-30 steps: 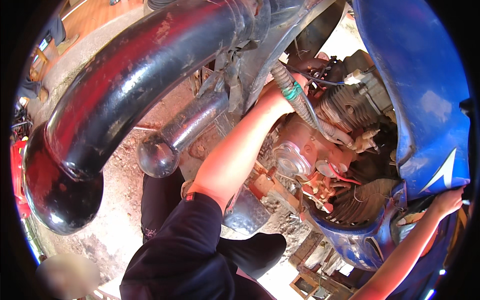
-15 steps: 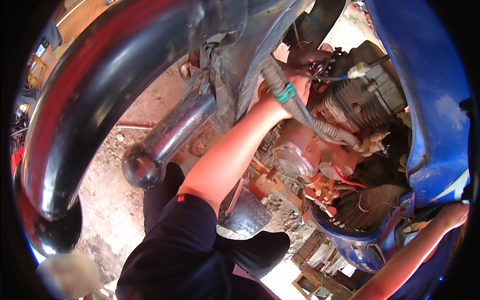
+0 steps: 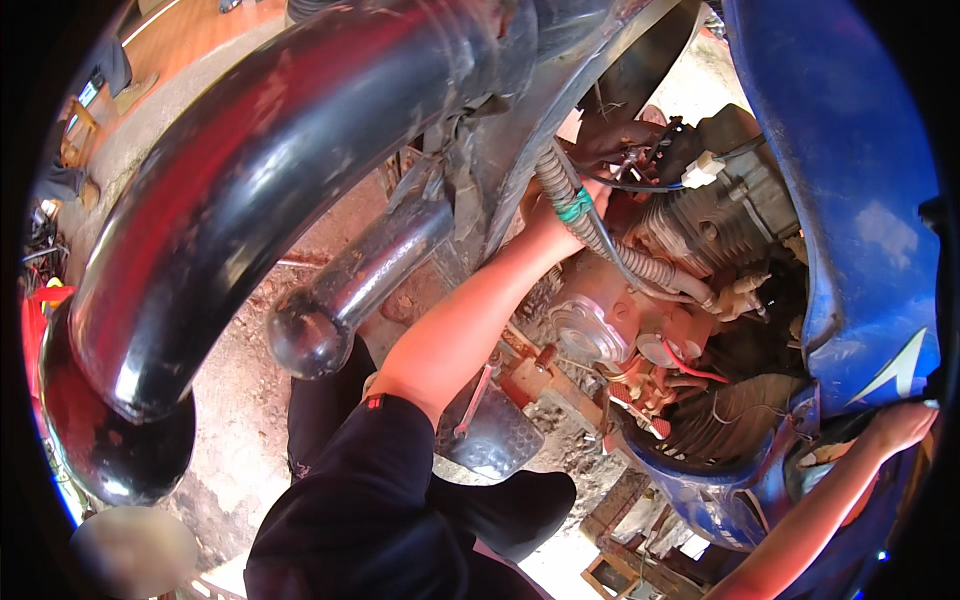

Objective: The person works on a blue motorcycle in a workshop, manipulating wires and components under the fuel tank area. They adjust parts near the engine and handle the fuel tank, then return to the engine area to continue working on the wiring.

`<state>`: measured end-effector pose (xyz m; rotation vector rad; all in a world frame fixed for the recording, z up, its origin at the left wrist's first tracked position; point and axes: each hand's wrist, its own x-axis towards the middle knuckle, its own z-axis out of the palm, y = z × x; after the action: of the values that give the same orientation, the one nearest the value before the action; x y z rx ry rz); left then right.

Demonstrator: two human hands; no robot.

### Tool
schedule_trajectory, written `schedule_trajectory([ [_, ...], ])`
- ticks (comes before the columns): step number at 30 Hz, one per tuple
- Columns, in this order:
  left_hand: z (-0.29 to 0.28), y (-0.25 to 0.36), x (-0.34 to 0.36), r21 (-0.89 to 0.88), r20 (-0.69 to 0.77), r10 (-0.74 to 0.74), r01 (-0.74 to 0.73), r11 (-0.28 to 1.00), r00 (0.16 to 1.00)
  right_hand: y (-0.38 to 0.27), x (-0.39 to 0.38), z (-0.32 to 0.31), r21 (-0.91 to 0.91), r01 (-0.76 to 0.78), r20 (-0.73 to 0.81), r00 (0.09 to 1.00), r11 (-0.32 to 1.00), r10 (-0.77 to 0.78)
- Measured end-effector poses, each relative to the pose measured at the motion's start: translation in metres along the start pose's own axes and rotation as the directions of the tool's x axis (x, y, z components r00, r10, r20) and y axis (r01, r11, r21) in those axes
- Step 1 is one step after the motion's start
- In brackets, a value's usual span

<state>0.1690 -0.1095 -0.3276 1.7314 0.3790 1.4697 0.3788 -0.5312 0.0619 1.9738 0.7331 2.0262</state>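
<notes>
My left hand (image 3: pixel 556 226) reaches deep beside the motorcycle engine (image 3: pixel 700 225), partly behind a grey corrugated hose (image 3: pixel 640 268) with a green band. Its fingers are hidden behind the hose and engine parts. Just above it runs a thin dark cable with a white connector (image 3: pixel 702 170). At the far right my right hand (image 3: pixel 905 425) is closed at the edge of the blue body panel (image 3: pixel 880 300). What its fingers grip lies at the picture's dark rim and cannot be made out.
A large glossy black curved guard (image 3: pixel 250 170) arches over the left side. Below it juts a black tube with a rounded end (image 3: pixel 308 335). A wrench (image 3: pixel 472 402) lies on a dark textured plate (image 3: pixel 492 440) near my knees. Red wire (image 3: pixel 690 362) pokes from the engine's lower side.
The view has shifted slightly, so the black guard sits a little further right and lower. My left hand is a bit further behind the hose. My right hand keeps its place.
</notes>
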Motion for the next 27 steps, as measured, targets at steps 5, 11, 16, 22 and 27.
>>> schedule_trajectory([
  [5,-0.026,0.063,0.035,0.042,0.131,0.018,-0.024,0.999,0.991,-0.002,-0.003,0.004,0.057,-0.064,0.010,0.998,0.996,0.064],
  [11,-0.046,0.084,0.060,0.086,0.518,-0.383,0.399,0.913,0.765,0.011,-0.003,0.011,0.012,-0.071,-0.001,0.997,0.997,0.071],
  [16,-0.033,0.058,0.068,-0.419,0.512,-0.491,0.704,0.573,0.705,0.005,-0.007,0.018,-0.096,-0.001,0.014,1.000,0.995,0.002],
  [22,-0.048,0.116,0.076,-0.260,0.395,-0.529,0.644,0.720,0.751,0.031,-0.009,0.020,-0.267,0.052,0.037,0.998,0.962,-0.044],
  [27,-0.043,0.084,0.079,-0.297,0.364,-0.310,0.425,0.855,0.878,0.020,-0.008,0.017,-0.185,0.034,0.001,0.999,0.982,-0.034],
])
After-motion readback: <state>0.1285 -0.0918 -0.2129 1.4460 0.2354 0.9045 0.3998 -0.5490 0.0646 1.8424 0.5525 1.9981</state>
